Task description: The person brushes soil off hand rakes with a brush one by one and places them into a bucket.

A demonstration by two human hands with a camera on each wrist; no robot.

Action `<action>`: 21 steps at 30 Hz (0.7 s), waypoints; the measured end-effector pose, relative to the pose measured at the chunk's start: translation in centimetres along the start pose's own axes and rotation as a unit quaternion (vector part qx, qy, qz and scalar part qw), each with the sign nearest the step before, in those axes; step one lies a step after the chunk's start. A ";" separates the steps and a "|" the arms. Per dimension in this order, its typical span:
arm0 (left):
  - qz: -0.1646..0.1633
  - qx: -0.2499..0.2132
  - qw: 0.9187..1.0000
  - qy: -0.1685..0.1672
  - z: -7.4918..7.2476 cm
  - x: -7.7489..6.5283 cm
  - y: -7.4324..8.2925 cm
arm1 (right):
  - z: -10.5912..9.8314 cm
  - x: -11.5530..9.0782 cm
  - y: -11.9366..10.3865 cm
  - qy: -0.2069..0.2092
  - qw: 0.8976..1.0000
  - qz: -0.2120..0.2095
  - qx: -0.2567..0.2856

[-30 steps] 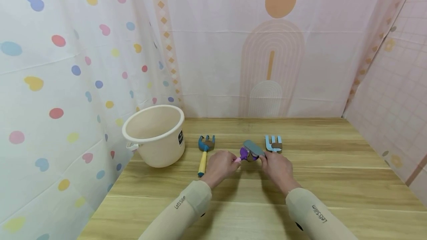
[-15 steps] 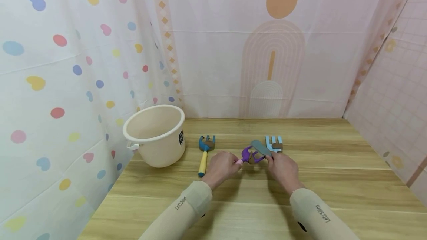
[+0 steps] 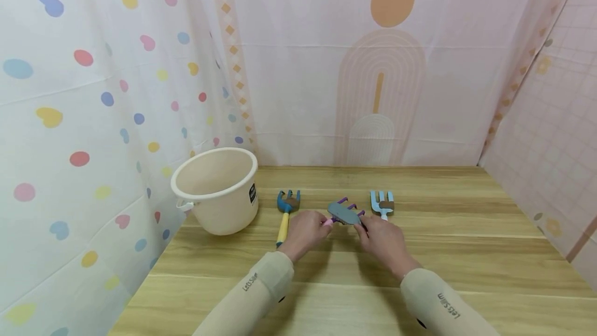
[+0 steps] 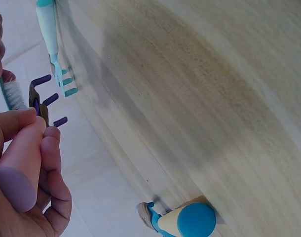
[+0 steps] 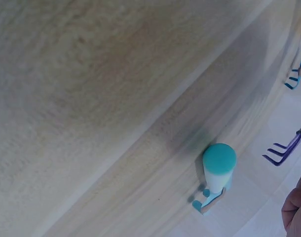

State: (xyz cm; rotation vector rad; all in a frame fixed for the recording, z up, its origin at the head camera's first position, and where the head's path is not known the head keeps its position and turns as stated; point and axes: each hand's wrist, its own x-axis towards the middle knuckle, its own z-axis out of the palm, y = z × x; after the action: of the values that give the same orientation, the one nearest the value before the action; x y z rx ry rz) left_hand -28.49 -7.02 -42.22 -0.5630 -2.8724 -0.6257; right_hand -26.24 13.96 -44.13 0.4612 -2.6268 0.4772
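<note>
My left hand (image 3: pixel 305 233) grips the pink handle (image 4: pixel 26 155) of a small toy hand rake, whose purple prongs (image 4: pixel 51 98) stick out beyond the fingers. A brown, mud-like patch (image 4: pixel 43 111) covers part of the rake head. With its fingers, my right hand (image 3: pixel 386 238) holds a grey-backed brush (image 3: pixel 344 213). In the left wrist view its white bristles (image 4: pixel 14 95) face the rake head, right beside the brown patch. From the head view, the brush back hides much of the rake head. Both tools are held above the table.
A cream bucket (image 3: pixel 228 214) stands at the left. Nearer lies a blue claw rake with a yellow handle (image 3: pixel 282 228), a brown patch on its head. Right of the hands lies a light blue fork (image 3: pixel 375 202), also brown-patched. Curtains hang behind the wooden table (image 3: pixel 466 253).
The right hand went slightly right, then back left, carrying the brush across the rake head. The rake has turned in the left hand, so its prongs now show behind the brush.
</note>
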 end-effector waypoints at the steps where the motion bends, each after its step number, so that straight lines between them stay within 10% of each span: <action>1: 0.001 0.000 1.000 0.002 0.0 0.0 0.0 | 0.0 0.0 -0.1 0.000 1.000 0.002 -0.002; 21: 0.001 0.023 1.000 0.018 -0.1 -0.1 0.2 | -0.2 0.6 -0.1 -0.044 0.996 0.072 -0.016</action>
State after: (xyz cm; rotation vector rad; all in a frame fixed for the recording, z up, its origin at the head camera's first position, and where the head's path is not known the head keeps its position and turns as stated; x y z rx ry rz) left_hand -28.26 -6.92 -42.08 -0.5421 -2.8452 -0.5632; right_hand -26.66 13.83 -43.69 0.2893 -2.7610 0.4680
